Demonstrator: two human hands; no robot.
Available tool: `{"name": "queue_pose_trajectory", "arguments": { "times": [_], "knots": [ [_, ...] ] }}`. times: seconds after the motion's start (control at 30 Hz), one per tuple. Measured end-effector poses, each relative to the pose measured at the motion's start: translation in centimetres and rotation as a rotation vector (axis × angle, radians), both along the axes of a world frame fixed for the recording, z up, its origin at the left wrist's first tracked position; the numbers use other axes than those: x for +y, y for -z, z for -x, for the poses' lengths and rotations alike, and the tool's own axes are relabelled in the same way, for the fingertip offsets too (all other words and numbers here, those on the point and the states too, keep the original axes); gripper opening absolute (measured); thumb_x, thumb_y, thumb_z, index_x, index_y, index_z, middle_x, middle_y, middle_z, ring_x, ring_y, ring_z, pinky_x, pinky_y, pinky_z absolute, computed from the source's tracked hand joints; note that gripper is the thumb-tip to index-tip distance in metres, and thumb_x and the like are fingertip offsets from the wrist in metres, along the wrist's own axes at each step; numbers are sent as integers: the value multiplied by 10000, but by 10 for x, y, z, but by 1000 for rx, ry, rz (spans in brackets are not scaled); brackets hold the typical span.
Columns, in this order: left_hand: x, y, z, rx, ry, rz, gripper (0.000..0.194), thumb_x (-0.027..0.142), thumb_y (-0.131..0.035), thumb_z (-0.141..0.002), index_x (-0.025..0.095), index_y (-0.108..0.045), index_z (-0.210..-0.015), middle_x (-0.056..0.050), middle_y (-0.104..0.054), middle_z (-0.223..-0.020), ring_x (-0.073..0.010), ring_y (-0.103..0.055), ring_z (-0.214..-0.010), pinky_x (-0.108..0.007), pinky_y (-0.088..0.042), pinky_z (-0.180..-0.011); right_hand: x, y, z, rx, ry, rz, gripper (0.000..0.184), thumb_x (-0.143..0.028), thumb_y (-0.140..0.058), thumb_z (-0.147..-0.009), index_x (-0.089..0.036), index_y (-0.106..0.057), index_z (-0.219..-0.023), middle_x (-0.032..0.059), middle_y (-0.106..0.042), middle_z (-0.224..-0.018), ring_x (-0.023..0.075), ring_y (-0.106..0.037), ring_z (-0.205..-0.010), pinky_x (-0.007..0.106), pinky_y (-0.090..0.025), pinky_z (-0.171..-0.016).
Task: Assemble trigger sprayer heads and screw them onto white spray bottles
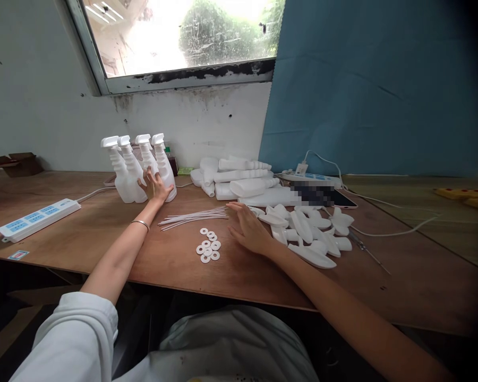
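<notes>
Several white spray bottles [120, 175] with trigger heads stand upright in a tight group at the left. My left hand [155, 187] rests against the front of the right-hand bottles, fingers spread and thumb on the rightmost one. A bundle of thin white tubes [195, 216] lies in the middle of the table. Beside the tubes' right ends is my right hand [250, 228], its fingers stretched out and nothing visible in it. White ring washers [208, 251] lie in a loose cluster between my forearms. To the right of my right hand is a pile of white trigger spray heads [302, 225].
White bottles without heads [249, 187] lie stacked by the wall. A dark tablet-like device [344, 199] and a thin metal tool [370, 253] are at the right. A power strip [40, 218] lies left, its cable running behind the bottles. Another strip [322, 179] sits at the back.
</notes>
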State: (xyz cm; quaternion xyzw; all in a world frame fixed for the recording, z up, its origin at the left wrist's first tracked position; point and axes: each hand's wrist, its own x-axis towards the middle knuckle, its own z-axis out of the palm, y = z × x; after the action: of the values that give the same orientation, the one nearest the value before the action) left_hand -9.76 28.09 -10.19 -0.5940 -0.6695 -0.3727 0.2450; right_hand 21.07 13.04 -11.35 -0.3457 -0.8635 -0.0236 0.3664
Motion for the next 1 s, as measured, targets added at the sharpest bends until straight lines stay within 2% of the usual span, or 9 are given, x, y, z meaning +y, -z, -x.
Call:
{"name": "queue_pose_trajectory", "arguments": {
  "times": [0.17,0.37,0.6,0.73,0.87,1.0],
  "knots": [
    [-2,-3,6,-20,2,36,656,420,-586,-652,99,-397,-1192,-234,-236,-1358,-384,-226,-1232,-573,-61,-977,1,1,0,-2,-13,-6,525,-136,-471,-766,-193,-266,-1246,133,-377,-1237,250,-367,-1179,453,-339,-982],
    [-6,-3,9,16,-59,21,641,421,-580,-651,100,-422,-1182,-215,-321,-1314,-370,-312,-1163,-559,-121,-957,1,2,0,-10,-12,-2,536,-134,-468,-764,-194,-263,-1256,135,-378,-1240,258,-373,-1172,471,-343,-970],
    [-10,-1,5,27,-62,17,671,400,-585,-646,110,-385,-1217,-196,-312,-1327,-360,-315,-1158,-538,-140,-958,3,5,-1,-52,5,3,517,-153,-483,-759,-150,-296,-1241,146,-385,-1235,249,-368,-1167,437,-335,-982],
    [-10,-1,4,-10,-51,16,655,395,-566,-658,86,-375,-1202,-229,-306,-1309,-368,-287,-1180,-552,-140,-950,4,5,-1,-87,45,25,509,-178,-484,-764,-138,-306,-1239,147,-393,-1236,250,-364,-1168,434,-329,-979],
    [-11,-2,3,-60,-80,33,636,410,-556,-656,89,-385,-1178,-244,-323,-1285,-389,-271,-1183,-578,-138,-935,4,5,-1,-126,156,17,474,-198,-486,-766,-131,-350,-1215,148,-415,-1229,262,-375,-1147,430,-326,-969],
    [-15,-3,3,-70,-85,38,646,413,-561,-650,96,-380,-1183,-238,-335,-1276,-386,-261,-1194,-574,-132,-942,7,6,-4,-139,364,-3,440,-165,-479,-754,-105,-409,-1185,171,-441,-1204,285,-392,-1112,416,-337,-938]
  ]
}}
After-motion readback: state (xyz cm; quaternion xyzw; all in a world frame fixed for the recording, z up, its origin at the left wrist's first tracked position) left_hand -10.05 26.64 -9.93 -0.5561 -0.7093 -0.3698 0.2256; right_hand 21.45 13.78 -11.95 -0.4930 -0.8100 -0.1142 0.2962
